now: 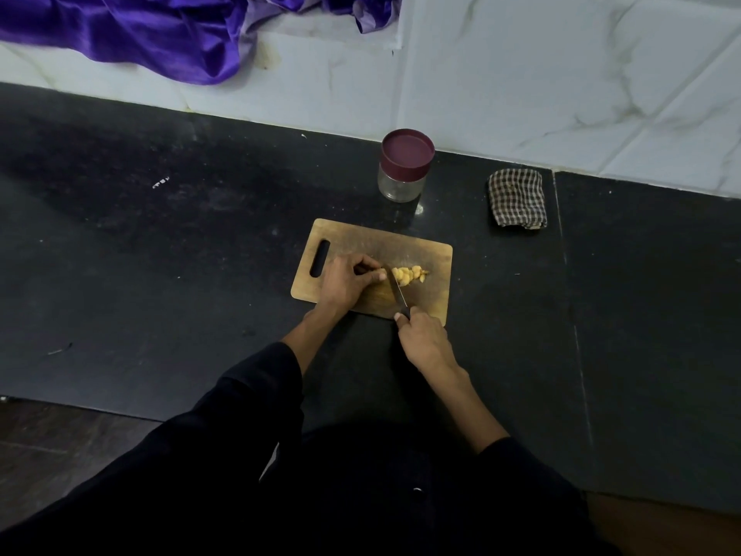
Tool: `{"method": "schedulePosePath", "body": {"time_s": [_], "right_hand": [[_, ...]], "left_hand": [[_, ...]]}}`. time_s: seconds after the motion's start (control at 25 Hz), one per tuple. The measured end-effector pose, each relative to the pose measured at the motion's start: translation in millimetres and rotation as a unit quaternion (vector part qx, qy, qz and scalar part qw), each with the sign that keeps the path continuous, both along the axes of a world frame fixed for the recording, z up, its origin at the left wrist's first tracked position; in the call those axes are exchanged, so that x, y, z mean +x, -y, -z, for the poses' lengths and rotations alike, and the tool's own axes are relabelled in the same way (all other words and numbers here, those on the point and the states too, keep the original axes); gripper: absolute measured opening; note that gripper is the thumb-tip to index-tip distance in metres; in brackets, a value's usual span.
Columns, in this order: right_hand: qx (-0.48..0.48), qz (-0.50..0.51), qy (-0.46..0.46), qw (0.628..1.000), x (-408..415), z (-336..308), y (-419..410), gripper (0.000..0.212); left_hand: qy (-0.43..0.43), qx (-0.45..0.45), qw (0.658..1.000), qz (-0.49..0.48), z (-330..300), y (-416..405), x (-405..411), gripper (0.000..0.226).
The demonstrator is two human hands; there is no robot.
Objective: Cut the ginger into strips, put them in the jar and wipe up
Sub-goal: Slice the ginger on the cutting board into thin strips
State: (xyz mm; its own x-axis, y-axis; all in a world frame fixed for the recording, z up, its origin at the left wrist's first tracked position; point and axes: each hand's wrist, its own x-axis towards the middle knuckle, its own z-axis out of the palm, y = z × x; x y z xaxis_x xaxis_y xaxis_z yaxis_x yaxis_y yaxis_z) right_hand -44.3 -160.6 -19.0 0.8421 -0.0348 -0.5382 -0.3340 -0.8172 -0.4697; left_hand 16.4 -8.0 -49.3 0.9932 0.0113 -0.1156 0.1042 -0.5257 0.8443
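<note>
Cutting underway: ginger on board is pinned by curled left hand, knife gripped in right hand; jar w/ lid on, cloth untouched

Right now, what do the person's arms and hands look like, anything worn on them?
Both arms are in long black sleeves, pushed up so the forearms show. The left sleeve ends higher on the forearm; the right sleeve ends closer to the elbow. The left hand and right hand are bare: no gloves, and no rings, watch or bracelet that I can make out.
</note>
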Motion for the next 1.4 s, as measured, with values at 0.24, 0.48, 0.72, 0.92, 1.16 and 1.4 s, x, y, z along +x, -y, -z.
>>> {"method": "schedulePosePath", "body": {"time_s": [0.24,0.48,0.72,0.92,1.16,1.4], "right_hand": [[0.09,0.083,-0.037,0.992,1.1,-9.4,5.9,0.033],[0.101,0.085,-0.016,0.991,5.5,-7.8,11.2,0.03],[0.057,0.015,0.022,0.998,15.4,-2.9,-4.1,0.021],[0.048,0.003,0.015,0.999,21.9,1.4,-6.8,0.027],[0.043,-0.002,0.016,0.999,25.5,6.5,-8.4,0.027],[0.046,-0.004,0.023,0.999,29.6,7.8,-7.4,0.027]], "left_hand": [[0.016,0.028,0.999,0.01,1.6,0.2,-0.9,0.026],[0.042,0.037,0.998,0.043,3.1,-3.7,-5.3,0.024],[0.041,0.03,0.998,0.043,3.4,-4.1,-4.5,0.024],[0.041,0.021,0.998,0.034,3.6,-4.0,-4.7,0.026],[0.038,0.022,0.998,0.033,5.6,-5.1,-4.1,0.026],[0.036,0.039,0.998,0.031,6.8,-5.3,-3.4,0.027]]}}
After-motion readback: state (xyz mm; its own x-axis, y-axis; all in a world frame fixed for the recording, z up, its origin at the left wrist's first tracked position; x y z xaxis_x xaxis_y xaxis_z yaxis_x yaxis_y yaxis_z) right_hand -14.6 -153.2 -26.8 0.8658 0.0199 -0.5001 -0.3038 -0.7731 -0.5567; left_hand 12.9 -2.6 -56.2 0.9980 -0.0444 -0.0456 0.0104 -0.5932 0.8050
